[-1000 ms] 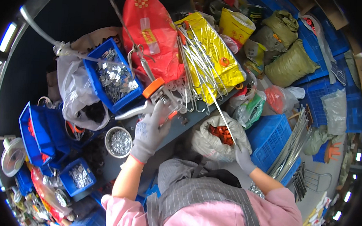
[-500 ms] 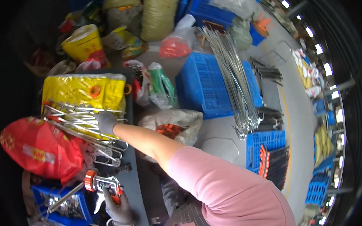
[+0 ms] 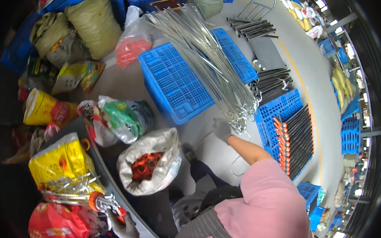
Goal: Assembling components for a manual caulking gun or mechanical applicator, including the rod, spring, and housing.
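Observation:
My right hand (image 3: 221,128), in a grey glove, reaches out over the grey floor to the hooked ends of a long bundle of thin metal rods (image 3: 202,50). The bundle lies across a flat blue crate (image 3: 170,85). The fingers are curled on a rod at the bundle's near end. My left hand (image 3: 126,227), also gloved, is at the lower edge by the workbench (image 3: 109,181) and grips a metal tool with an orange knob (image 3: 102,202). An open grey sack of red rings (image 3: 147,165) stands between my two arms.
A yellow bag (image 3: 61,162) with loose wire pieces lies on the bench, and a red bag (image 3: 51,226) sits below it. Plastic bags (image 3: 121,117) and tied sacks (image 3: 92,23) crowd the left. Black tubes with orange ends (image 3: 295,137) fill blue crates at the right.
The view has swung to the right, away from the bench. My right hand left the wire pieces on the yellow bag and reached out to the rod bundle. My left hand kept the orange-knobbed tool.

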Tool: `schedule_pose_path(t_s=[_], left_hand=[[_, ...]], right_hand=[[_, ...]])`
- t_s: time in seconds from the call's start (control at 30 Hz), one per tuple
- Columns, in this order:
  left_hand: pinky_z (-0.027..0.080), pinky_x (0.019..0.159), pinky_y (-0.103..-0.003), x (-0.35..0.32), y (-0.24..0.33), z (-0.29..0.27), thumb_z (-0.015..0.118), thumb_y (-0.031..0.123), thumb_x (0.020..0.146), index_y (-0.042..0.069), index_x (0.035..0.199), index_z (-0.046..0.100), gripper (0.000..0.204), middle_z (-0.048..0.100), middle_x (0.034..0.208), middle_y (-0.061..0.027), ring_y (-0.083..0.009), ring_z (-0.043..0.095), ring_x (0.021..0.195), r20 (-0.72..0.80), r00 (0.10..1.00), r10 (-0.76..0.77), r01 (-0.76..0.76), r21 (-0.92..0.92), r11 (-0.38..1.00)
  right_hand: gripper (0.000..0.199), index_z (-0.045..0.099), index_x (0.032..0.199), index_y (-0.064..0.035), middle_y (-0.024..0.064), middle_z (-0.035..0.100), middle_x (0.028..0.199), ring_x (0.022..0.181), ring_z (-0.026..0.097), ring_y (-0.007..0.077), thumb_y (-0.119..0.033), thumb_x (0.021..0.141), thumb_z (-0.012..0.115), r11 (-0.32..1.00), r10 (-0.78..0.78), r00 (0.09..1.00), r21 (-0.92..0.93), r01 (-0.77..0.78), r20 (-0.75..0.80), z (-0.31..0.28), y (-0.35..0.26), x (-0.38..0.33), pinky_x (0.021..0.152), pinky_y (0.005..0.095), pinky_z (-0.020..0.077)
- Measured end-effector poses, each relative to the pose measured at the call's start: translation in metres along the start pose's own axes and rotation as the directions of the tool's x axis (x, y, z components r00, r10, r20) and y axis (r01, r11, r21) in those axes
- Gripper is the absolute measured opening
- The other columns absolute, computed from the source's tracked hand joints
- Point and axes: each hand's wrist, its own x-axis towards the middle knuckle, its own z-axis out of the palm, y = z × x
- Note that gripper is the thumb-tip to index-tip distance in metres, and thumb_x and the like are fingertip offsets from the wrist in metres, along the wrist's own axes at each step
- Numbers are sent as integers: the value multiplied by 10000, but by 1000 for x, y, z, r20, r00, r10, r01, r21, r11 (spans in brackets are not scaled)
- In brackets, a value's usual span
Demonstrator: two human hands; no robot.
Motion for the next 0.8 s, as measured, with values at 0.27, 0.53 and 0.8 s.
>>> schedule_pose_path(t_s=[0.27,0.53,0.8], left_hand=[[462,510,-238,45,89,267,650,-68,997,6,1738,310,819,637,1014,-33,-63,536,609,143,961,-235,258,-167,952],[529,578,-245,84,117,374,697,-125,935,-37,1720,309,880,663,1085,-57,-69,594,696,203,940,-274,293,-71,954],[587,762,-262,122,147,418,742,-110,941,-75,1669,379,814,687,1371,-146,-94,681,949,291,891,-350,360,19,933]], right_hand=[[525,615,1377,-35,255,679,1371,1206,709,452,-346,964,708,819,464,867,-286,-498,-180,-30,290,302,1012,599,569],[457,674,1341,-66,261,713,1359,1258,702,454,-378,1007,656,765,641,768,-79,-639,-5,0,429,430,1058,552,561],[520,693,1320,2,345,750,1207,1197,718,490,-404,995,714,893,447,892,-32,-450,-66,23,479,448,1036,560,550]])
